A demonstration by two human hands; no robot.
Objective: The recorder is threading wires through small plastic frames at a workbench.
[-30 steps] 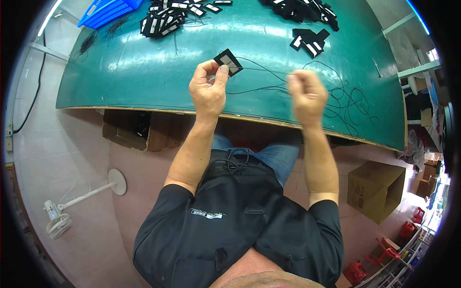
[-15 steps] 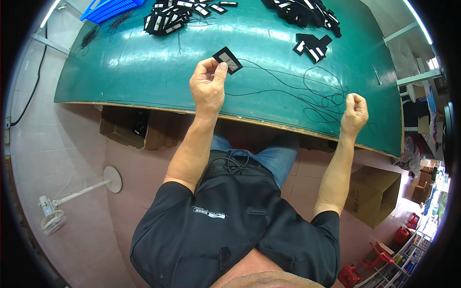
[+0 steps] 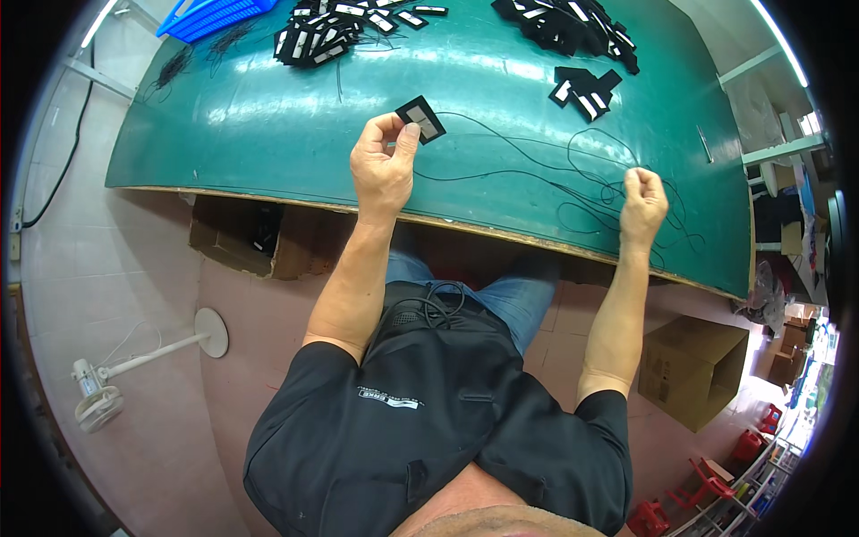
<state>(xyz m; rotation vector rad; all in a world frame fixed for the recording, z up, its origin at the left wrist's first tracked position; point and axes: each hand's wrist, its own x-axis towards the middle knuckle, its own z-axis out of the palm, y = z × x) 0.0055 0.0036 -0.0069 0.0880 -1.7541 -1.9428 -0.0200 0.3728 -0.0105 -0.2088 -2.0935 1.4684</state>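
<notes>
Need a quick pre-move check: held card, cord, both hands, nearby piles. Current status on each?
1. Black card gripped: ok, pinched between thumb and fingers of the left hand, pale patch facing up.
2. Right hand gripping the dark cord: cannot tell; thumb and fingertips are together among the strands, but contact is too small to see.
3. Cord free of loops: not ok, strands cross and loop around the right hand.
4. Cord fixed to the card: cannot tell, the join is too small.
5. Hands clear of the left pile and right pile: ok, both lie farther back.
</notes>
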